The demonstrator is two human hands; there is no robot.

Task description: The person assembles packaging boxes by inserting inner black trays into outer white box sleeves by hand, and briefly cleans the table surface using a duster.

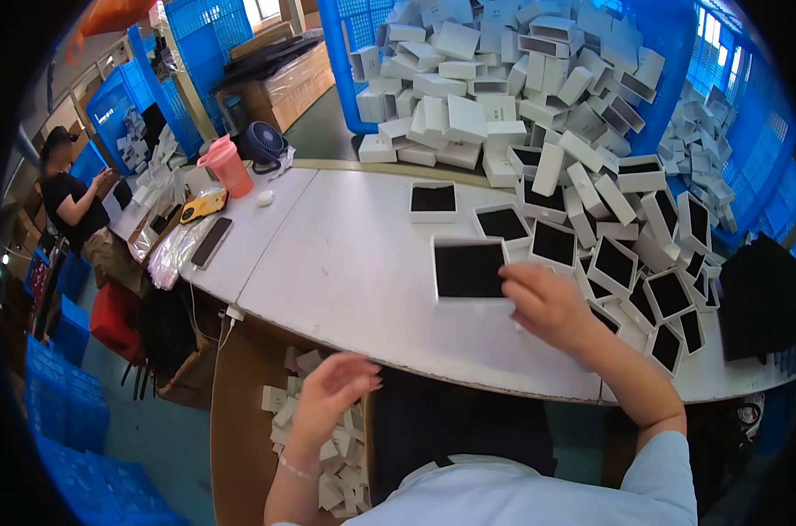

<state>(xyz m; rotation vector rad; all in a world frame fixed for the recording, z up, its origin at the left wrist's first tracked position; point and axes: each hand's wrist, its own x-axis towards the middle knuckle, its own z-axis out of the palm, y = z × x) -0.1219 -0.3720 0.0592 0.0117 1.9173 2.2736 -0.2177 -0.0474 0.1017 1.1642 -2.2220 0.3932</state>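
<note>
My right hand (545,307) is closed at the right edge of a small white box (470,300), its fingertips at the rim. A black lining (468,268) covers the inside of that box, which is turned open side up. My thumb is partly hidden. My left hand (335,396) holds nothing; its fingers are apart and slightly bent, over a carton near the table's front edge. Behind the held box lie another black-lined box (434,216) and a tilted one (501,223). Several more black-lined boxes (614,265) are heaped to the right.
Blue crates (352,83) overflow with white boxes at the back. On the white table (319,263) stand a pink jug (230,168), a small fan (264,143) and a phone (212,243). A carton (240,412) of white boxes sits below. A person (75,197) stands far left.
</note>
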